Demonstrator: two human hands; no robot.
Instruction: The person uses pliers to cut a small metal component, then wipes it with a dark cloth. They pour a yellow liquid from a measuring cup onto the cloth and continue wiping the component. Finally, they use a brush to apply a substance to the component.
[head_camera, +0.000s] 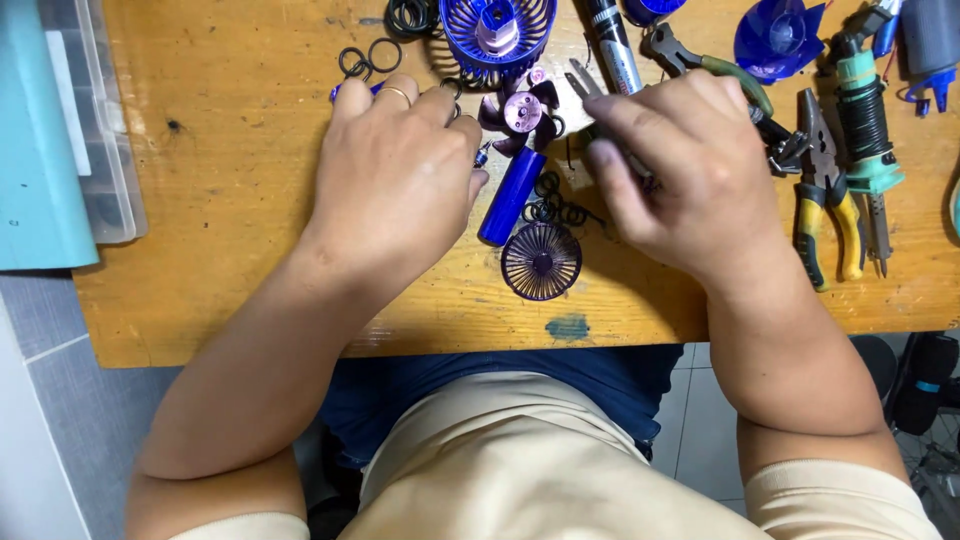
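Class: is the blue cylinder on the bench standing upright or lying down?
Lying down. The blue cylinder rests on its side on the bench, between both hands.

Wooden table (230, 250) is carrying blue cylinder (511, 196), round fan grille (541, 261), black rings (368, 58), pliers (830, 200), purple fan blade (522, 112) etc.

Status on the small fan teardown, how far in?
Done: the fan lies in pieces. Round purple grille, purple impeller and blue cage sit apart on the wooden bench. In hand: left hand touches the blue cylindrical body; right hand grips a slim tool, mostly hidden. Left: black rings loose, pliers idle.
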